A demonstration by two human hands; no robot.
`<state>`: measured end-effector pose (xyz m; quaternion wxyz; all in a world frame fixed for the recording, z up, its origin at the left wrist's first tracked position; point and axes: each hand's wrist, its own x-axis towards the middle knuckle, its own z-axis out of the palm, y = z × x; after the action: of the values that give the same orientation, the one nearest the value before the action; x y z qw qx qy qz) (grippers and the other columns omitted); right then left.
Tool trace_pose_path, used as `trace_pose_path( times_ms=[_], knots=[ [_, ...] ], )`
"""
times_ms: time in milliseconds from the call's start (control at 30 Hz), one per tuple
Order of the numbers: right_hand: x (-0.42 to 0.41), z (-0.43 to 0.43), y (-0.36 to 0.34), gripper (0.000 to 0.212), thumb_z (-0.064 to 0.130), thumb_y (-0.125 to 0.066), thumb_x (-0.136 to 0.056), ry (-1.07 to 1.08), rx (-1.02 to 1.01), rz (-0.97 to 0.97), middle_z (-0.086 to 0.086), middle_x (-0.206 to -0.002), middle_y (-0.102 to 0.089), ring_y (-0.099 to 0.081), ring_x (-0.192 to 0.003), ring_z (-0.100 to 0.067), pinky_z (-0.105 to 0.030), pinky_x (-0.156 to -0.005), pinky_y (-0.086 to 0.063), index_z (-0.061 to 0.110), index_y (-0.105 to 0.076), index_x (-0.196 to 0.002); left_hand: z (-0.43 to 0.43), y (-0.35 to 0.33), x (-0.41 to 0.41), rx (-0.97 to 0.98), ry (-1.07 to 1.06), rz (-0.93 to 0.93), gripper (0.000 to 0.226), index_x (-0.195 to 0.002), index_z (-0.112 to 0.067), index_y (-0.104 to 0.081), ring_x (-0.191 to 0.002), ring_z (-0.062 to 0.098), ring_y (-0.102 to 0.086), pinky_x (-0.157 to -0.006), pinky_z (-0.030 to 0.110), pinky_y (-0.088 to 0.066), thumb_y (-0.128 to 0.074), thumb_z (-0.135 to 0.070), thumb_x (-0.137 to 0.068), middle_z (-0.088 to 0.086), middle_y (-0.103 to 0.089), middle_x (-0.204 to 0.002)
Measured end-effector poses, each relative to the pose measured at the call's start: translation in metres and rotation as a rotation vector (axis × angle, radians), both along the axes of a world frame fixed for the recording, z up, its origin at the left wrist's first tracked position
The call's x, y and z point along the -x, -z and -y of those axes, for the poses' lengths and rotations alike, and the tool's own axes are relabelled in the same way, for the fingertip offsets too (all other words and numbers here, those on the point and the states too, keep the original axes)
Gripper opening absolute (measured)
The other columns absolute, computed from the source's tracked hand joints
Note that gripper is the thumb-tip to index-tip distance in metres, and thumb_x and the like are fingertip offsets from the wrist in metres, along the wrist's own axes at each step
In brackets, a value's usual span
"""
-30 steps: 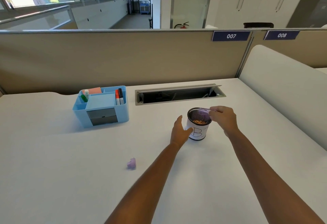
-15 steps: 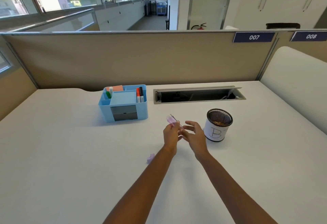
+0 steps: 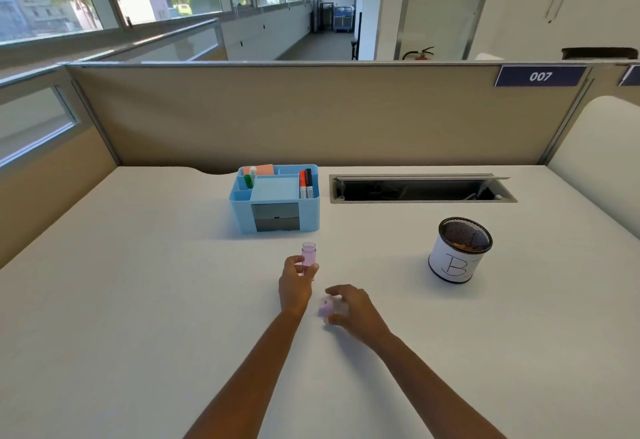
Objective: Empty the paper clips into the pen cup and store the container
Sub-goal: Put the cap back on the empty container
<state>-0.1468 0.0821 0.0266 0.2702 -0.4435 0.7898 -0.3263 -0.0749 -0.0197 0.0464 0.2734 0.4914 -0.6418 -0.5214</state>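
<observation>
My left hand [image 3: 295, 287] holds a small clear pink container [image 3: 308, 255] upright, open mouth up, a little above the white desk [image 3: 138, 300]. My right hand [image 3: 353, 310] is curled around the small pink lid [image 3: 326, 307] lying on the desk just right of my left wrist; its fingers touch the lid. The black mesh pen cup [image 3: 460, 250], wrapped in white paper marked "B", stands to the right, with paper clips showing inside at the bottom.
A blue desk organiser [image 3: 275, 198] with markers, sticky notes and grey drawers stands behind my hands. An open cable slot [image 3: 420, 189] is set in the desk at the back right. Beige partitions [image 3: 311, 116] close off the back and left.
The pink container went from my right hand over the pen cup into my left hand, away from the cup. My right hand dropped to the lid on the desk. The view shifted left.
</observation>
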Motion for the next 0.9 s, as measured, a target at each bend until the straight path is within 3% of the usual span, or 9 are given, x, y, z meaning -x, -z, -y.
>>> trace_pose_path(
  times_ms=[167,233,367,467,600,667,733,833,900],
  knots=[
    [-0.002,0.004,0.005,0.028,0.010,-0.068,-0.075,0.064,0.077,-0.005,-0.014,-0.104,-0.069,-0.061,-0.091,-0.025,-0.016,-0.070,-0.039,0.002,-0.064,-0.101,0.004,0.007,-0.010,0.042,0.020,0.050,0.035,-0.113,-0.003,-0.046,-0.101,0.032,-0.057,-0.089,0.034,-0.046,-0.062,-0.017,-0.085,0.019,-0.060,-0.120],
    [-0.001,0.002,0.002,0.027,0.016,-0.069,-0.077,0.160,0.125,0.099,-0.010,-0.096,-0.067,-0.058,-0.082,-0.018,-0.005,-0.061,-0.039,0.006,-0.060,-0.101,0.005,0.009,-0.013,0.072,0.070,0.061,0.032,-0.110,-0.003,-0.049,-0.094,0.026,-0.055,-0.082,0.028,-0.043,-0.063,-0.015,-0.084,0.018,-0.061,-0.118],
    [0.010,-0.002,-0.016,0.023,0.010,-0.072,-0.075,0.351,0.327,0.316,-0.008,-0.088,-0.064,-0.060,-0.071,-0.021,-0.001,-0.052,-0.044,0.009,-0.059,-0.093,0.005,0.011,-0.018,0.143,0.160,0.056,0.028,-0.109,-0.004,-0.054,-0.093,0.022,-0.055,-0.081,0.026,-0.044,-0.062,-0.012,-0.084,0.017,-0.062,-0.119],
    [0.017,-0.003,-0.033,0.025,0.004,-0.071,-0.074,0.394,0.417,0.441,-0.009,-0.093,-0.065,-0.062,-0.078,-0.022,-0.006,-0.056,-0.049,0.009,-0.062,-0.097,0.004,0.012,-0.019,0.183,0.196,0.042,0.029,-0.110,-0.004,-0.057,-0.091,0.017,-0.052,-0.077,0.023,-0.043,-0.063,-0.008,-0.083,0.017,-0.063,-0.118],
    [0.023,-0.004,-0.043,0.027,0.003,-0.068,-0.076,0.356,0.410,0.415,-0.007,-0.099,-0.064,-0.059,-0.092,-0.021,-0.020,-0.072,-0.047,0.009,-0.064,-0.102,0.001,0.013,-0.018,0.211,0.236,0.010,0.030,-0.111,-0.002,-0.058,-0.091,0.017,-0.049,-0.061,0.000,-0.043,-0.062,-0.001,-0.081,0.020,-0.061,-0.116],
    [0.025,-0.005,-0.044,0.028,0.002,-0.067,-0.076,0.345,0.397,0.408,-0.008,-0.100,-0.065,-0.059,-0.090,-0.022,-0.025,-0.076,-0.045,0.010,-0.064,-0.102,0.000,0.012,-0.016,0.217,0.245,-0.012,0.032,-0.113,-0.001,-0.057,-0.094,0.018,-0.050,-0.066,0.002,-0.044,-0.061,0.002,-0.082,0.020,-0.060,-0.119],
    [0.026,-0.006,-0.043,0.027,0.002,-0.066,-0.077,0.323,0.385,0.406,-0.009,-0.102,-0.066,-0.061,-0.087,-0.023,-0.024,-0.073,-0.046,0.010,-0.065,-0.103,-0.001,0.012,-0.015,0.229,0.246,-0.028,0.032,-0.114,0.000,-0.056,-0.098,0.024,-0.053,-0.076,0.014,-0.045,-0.060,0.003,-0.082,0.019,-0.060,-0.121],
    [0.026,-0.007,-0.044,0.026,0.002,-0.065,-0.078,0.271,0.374,0.402,-0.012,-0.105,-0.068,-0.063,-0.082,-0.023,-0.024,-0.072,-0.046,0.011,-0.065,-0.103,0.000,0.012,-0.014,0.262,0.242,-0.039,0.033,-0.114,0.001,-0.056,-0.106,0.032,-0.055,-0.073,0.005,-0.044,-0.060,0.005,-0.081,0.020,-0.060,-0.121],
    [0.026,-0.008,-0.045,0.026,0.000,-0.064,-0.078,0.253,0.376,0.397,-0.013,-0.104,-0.069,-0.064,-0.081,-0.023,-0.021,-0.069,-0.046,0.010,-0.066,-0.102,0.000,0.011,-0.014,0.257,0.239,-0.050,0.033,-0.114,0.002,-0.055,-0.108,0.034,-0.055,-0.079,0.015,-0.046,-0.061,0.005,-0.081,0.020,-0.060,-0.120]
  ],
)
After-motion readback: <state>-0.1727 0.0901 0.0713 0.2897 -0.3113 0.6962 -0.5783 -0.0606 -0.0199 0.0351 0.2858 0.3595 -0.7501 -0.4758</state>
